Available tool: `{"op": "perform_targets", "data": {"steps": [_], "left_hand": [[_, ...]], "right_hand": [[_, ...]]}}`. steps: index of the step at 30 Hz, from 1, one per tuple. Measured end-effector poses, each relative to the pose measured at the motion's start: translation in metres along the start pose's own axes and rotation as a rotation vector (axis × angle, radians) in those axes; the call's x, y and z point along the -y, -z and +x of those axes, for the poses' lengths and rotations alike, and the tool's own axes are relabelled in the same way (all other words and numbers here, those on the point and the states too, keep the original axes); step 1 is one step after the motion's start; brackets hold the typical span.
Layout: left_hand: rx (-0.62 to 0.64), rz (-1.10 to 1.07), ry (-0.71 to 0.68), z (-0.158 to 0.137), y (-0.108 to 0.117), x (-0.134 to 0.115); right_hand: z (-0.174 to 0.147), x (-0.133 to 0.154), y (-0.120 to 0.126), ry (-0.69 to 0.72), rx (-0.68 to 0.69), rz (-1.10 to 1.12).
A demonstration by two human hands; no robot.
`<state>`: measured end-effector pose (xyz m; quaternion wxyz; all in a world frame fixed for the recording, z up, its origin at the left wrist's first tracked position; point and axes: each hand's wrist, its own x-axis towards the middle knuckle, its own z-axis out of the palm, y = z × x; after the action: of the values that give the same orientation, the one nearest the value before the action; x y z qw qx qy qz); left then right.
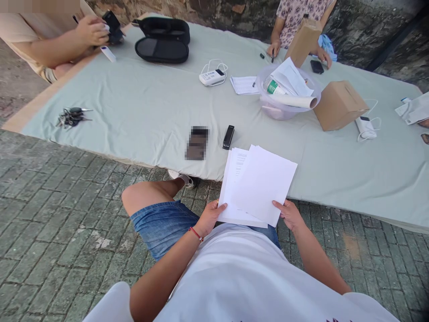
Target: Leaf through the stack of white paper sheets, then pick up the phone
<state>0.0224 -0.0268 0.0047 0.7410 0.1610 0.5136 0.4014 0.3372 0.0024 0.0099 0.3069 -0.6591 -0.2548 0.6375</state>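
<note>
Several sheets of paper (263,179) lie fanned over the table's near edge, partly above my lap. Small print shows on a sheet at the left of the stack; the top sheet looks blank. My left hand (212,217) grips the lower left corner, thumb on top and fingers underneath. At the lower right, my right hand (288,213) pinches the sheets the same way. Just beyond the papers lies a black stapler (228,137). Left of it is a dark flat object (197,143), blurred out by pixels.
On the cloth-covered table (150,116) are keys (73,117), a black case (162,44), a white power strip (213,77), a plastic basin (284,109) holding papers and a bottle, and a cardboard box (340,106). Two people sit across, one holding a black object (113,27).
</note>
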Motion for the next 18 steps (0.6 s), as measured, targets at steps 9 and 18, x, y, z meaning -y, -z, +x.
{"op": "perform_targets", "data": {"steps": [9,18], "left_hand": [[-0.04,0.045,0.016,-0.003,-0.002,-0.002],[-0.037,0.025,-0.015,-0.003,-0.005,-0.004]], "right_hand": [[0.0,0.005,0.005,0.005,0.006,0.005],[-0.001,0.007,0.003,-0.008,-0.005,0.015]]}}
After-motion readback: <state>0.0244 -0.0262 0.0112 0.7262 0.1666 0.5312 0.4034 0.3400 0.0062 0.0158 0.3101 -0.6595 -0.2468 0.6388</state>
